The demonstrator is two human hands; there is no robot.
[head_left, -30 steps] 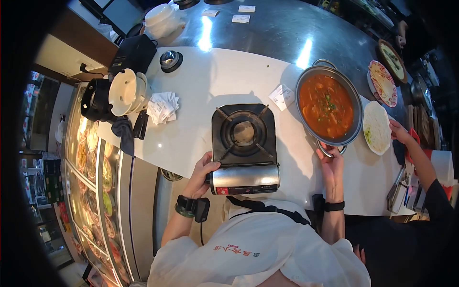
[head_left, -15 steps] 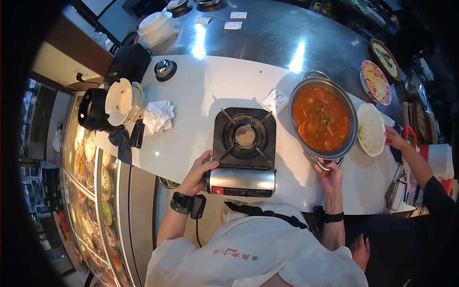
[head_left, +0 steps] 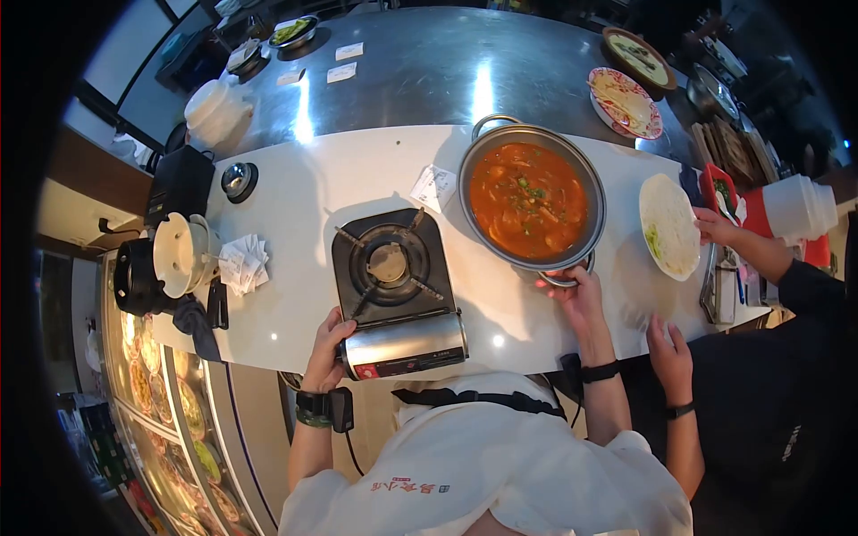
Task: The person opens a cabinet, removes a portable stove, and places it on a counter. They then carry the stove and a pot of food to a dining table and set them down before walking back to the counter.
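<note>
My left hand grips the left end of a portable gas stove, thumb on top of its casing. The black burner top has metal pot supports and nothing stands on it. To its right is a steel pot of red-orange stew topped with chopped greens. My right hand is closed on the pot's near loop handle. A printed slip lies between stove and pot. Right of the pot, a co-worker's hand holds the rim of a white oval plate with pale food and some green on it.
The co-worker's other hand is raised near the counter's front edge. Left on the white counter are a call bell, paper slips and cream-coloured bowls. A patterned bowl and a brown-rimmed dish stand at the back right.
My view has swung, so the counter things appear further left. Stove and pot keep about the same spacing in my hands. The co-worker's plate is further from the pot, and their other hand has risen.
</note>
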